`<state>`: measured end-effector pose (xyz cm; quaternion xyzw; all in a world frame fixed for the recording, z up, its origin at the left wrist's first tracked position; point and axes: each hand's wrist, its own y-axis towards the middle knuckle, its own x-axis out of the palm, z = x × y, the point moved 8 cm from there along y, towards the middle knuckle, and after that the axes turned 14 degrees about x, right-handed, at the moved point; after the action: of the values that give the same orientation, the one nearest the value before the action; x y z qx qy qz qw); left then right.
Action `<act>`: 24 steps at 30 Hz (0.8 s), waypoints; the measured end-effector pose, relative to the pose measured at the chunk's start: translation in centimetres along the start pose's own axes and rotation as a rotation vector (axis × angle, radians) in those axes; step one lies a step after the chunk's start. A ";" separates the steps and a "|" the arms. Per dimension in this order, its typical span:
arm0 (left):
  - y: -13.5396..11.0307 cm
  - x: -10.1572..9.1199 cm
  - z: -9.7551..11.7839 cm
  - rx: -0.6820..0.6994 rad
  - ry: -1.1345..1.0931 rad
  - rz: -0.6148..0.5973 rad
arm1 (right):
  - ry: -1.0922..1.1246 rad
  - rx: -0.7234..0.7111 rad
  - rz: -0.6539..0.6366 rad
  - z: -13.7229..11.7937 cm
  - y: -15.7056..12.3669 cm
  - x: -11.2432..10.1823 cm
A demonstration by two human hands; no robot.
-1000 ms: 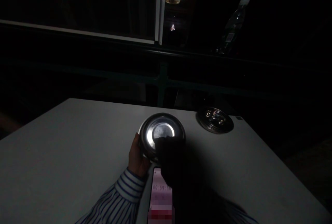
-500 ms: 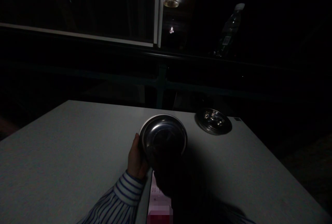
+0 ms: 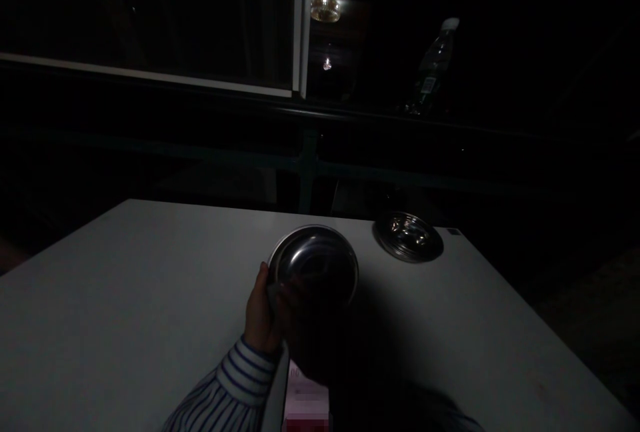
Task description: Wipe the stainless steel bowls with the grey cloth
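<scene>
A round shiny metal bowl [image 3: 314, 252] is tilted up over the table in front of me. My left hand [image 3: 261, 315] grips its left rim, thumb along the edge. In deep shadow, my right hand [image 3: 293, 295] is at the bowl's near left side, close to my left hand. Its faintly visible fingers look bent together over a dull greyish patch that I cannot make out. Under my hands lies a phone [image 3: 306, 392] with a lit pink screen, partly covered by the dark right arm.
Several nested metal bowls [image 3: 409, 237] stand near the far right corner of the white table [image 3: 165, 299]. Behind the table are a dark rail and a window frame [image 3: 301, 25]. A clear plastic bottle [image 3: 435, 65] with a white cap stands beyond, at the upper right.
My right hand has shifted left and slightly up along the bowl, towards my left hand. The left hand keeps its hold, and the view has moved slightly.
</scene>
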<state>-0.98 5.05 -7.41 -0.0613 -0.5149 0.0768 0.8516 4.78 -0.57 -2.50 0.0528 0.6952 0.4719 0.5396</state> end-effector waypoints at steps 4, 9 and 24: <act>-0.2 0.3 0.5 0.070 0.046 0.021 | -0.027 0.090 0.007 3.2 1.8 -0.9; -0.3 0.5 0.6 0.103 0.098 0.031 | -0.062 0.360 0.028 7.5 2.9 -1.1; -0.7 0.7 0.7 0.118 0.094 0.066 | -0.055 0.301 0.061 6.4 3.3 -0.9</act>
<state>-1.28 4.56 -6.34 -0.0315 -0.4667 0.1317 0.8740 8.87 4.56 0.68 0.1670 0.7411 0.3768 0.5299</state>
